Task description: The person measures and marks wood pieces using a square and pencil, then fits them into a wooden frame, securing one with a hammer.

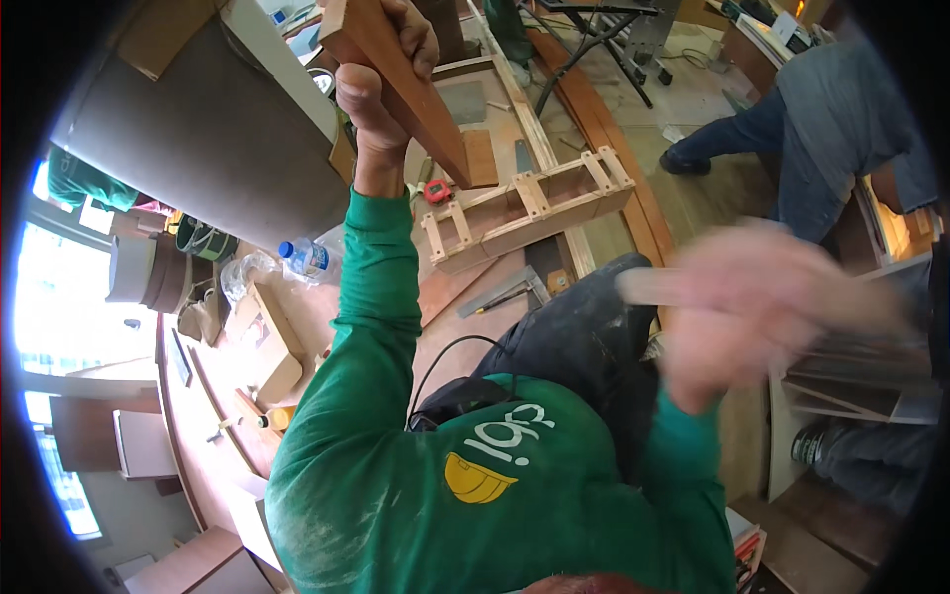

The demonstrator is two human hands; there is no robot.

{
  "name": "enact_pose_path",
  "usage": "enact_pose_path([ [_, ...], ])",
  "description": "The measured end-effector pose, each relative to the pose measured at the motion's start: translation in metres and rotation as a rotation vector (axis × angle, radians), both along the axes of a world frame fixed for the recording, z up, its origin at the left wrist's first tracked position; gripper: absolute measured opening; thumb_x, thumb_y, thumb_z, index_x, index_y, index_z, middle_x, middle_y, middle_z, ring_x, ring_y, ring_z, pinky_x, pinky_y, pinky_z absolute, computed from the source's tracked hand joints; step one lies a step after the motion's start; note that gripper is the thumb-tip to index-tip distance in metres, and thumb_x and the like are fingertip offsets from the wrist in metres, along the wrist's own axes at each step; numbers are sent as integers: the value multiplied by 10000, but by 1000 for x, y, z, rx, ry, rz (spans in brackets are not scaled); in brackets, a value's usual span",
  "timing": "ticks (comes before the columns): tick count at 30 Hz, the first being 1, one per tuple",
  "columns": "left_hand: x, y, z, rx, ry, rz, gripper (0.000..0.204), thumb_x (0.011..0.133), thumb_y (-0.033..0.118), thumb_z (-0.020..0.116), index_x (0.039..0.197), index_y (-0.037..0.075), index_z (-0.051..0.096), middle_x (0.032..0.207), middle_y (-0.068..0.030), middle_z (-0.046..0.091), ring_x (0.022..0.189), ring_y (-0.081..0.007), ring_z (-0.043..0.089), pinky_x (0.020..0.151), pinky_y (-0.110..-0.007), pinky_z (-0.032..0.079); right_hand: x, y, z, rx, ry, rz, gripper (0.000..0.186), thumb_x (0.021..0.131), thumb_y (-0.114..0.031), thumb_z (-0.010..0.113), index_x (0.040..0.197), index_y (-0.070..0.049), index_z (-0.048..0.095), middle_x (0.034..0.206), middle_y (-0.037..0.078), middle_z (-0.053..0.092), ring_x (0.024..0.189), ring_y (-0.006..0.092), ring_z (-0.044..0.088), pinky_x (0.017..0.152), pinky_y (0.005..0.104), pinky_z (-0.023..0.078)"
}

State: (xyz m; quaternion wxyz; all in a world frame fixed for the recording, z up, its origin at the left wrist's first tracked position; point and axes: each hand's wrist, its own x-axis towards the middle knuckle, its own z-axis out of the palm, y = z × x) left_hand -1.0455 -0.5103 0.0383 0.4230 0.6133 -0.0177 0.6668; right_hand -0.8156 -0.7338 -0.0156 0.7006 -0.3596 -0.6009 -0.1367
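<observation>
Your left hand (380,121) grips a brown board (421,114) at far left; your blurred right hand (737,307) clutches a pale stick (647,287)

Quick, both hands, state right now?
Left hand: closed, holding a reddish-brown wooden board.
Right hand: blurred, but looks closed around a pale stick-like thing; what it is cannot be told.

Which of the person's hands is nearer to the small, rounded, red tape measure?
Left. The left hand, gripping a reddish-brown wooden board, is above and slightly left of the red tape measure in the picture; the blurred right hand is much farther right and lower.
</observation>
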Motion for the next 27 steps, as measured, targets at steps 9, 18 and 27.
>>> enact_pose_path([
  [9,-68,51,-45,-186,-96,-186,1042,683,898,694,1239,27,562,911,-65,524,729,-205,525,640,-330,495,-15,-29,-136,-1377,72,232,335,1067,-280,608,1207,20,556,951,373,678,954,585,636,725,591,526],
  [18,-79,68,-42,-165,-281,-345,1145,626,1069,557,1144,48,594,850,-67,561,661,-214,591,576,-317,517,-3,-7,28,-297,312,397,278,1121,-353,532,1024,-93,544,810,70,612,558,181,540,507,345,459],
  [27,-75,58,-60,-202,-176,-318,1133,614,1021,648,1174,40,559,859,-66,515,639,-194,540,558,-295,475,-16,-34,-141,-1388,-215,183,333,1076,-286,571,1229,8,533,885,357,691,764,572,655,671,624,521],
])
